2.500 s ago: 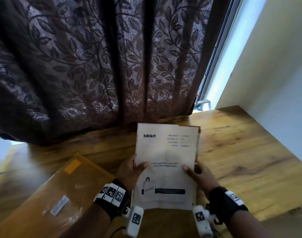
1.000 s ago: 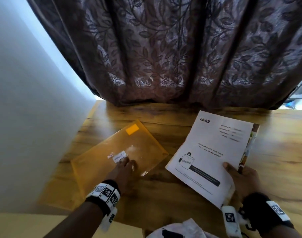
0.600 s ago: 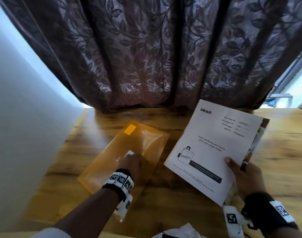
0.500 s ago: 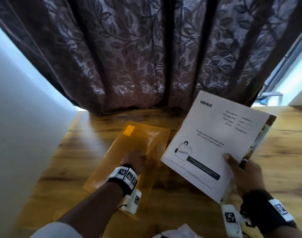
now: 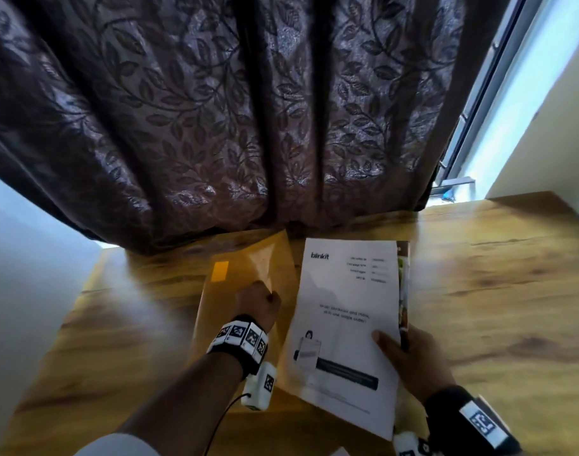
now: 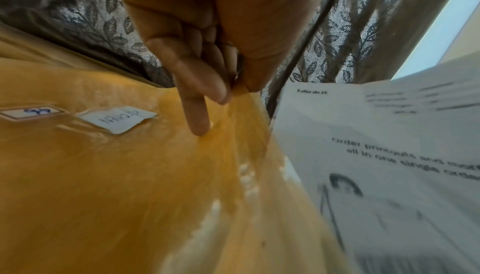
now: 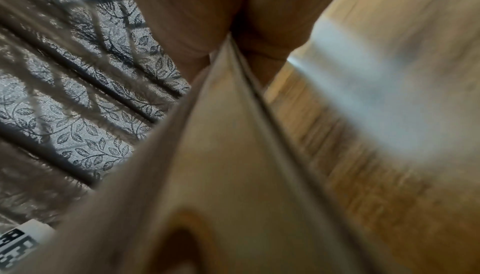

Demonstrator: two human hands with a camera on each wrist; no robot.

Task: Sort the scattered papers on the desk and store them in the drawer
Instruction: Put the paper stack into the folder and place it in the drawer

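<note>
Left hand (image 5: 258, 303) clenched on the yellow plastic folder (image 5: 248, 271), pinching a fold of its film between thumb and curled fingers (image 6: 205, 85), one finger pointing down onto the film. Folder raised off the wooden bench (image 5: 498, 284) at the pinch, tilted, lower end down near the bench; exact contact hard to tell. White slip (image 6: 116, 119) and a second small label (image 6: 28, 112) stuck on the folder in the left wrist view; orange sticker (image 5: 220, 270) near its far corner in the head view.

Right hand (image 5: 413, 360) grasping the stack of papers (image 5: 347, 311) by the lower right edge, thumb laid on the top sheet, fingers underneath. Top sheet white, headed "blinkit", with blurred print and a small drawing. Coloured pages (image 5: 402, 291) peeking out along the right edge. Stack held above the bench, just beside the folder, left edge overlapping it lower down. Right wrist view blurred: only paper edges (image 7: 233, 134) wedged in the grip, bench grain beyond.

Dark leaf-patterned curtain (image 5: 215, 110) hanging along the back of the bench, bright window strip (image 5: 512, 103) at right. Tagged bands on both wrists.
</note>
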